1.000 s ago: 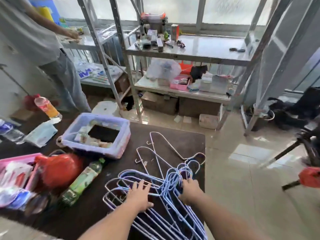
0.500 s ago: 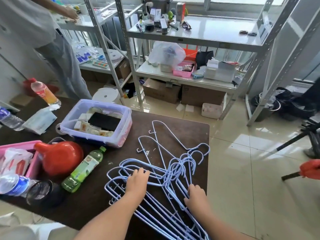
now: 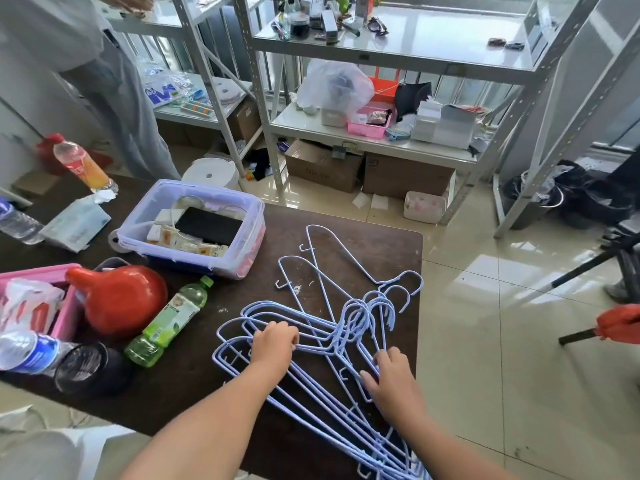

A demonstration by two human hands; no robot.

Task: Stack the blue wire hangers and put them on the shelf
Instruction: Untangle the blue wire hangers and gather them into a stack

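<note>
Head view: both hands (image 3: 275,344) gripping hangers (image 3: 360,317).

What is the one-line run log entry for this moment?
stage: gathering | left hand: curled on hangers | right hand: pressing on hangers | hangers: loose pile on table | shelf: no hangers

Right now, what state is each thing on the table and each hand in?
Blue wire hangers: loosely piled, hooks bunched, not squared up.
Two far hangers: lying apart from the pile.
Left hand: fingers curled over the pile's left ends.
Right hand: resting on the pile's right side.
Storage box: lidless, holding items.
Green bottle: capped, lying down.
</note>
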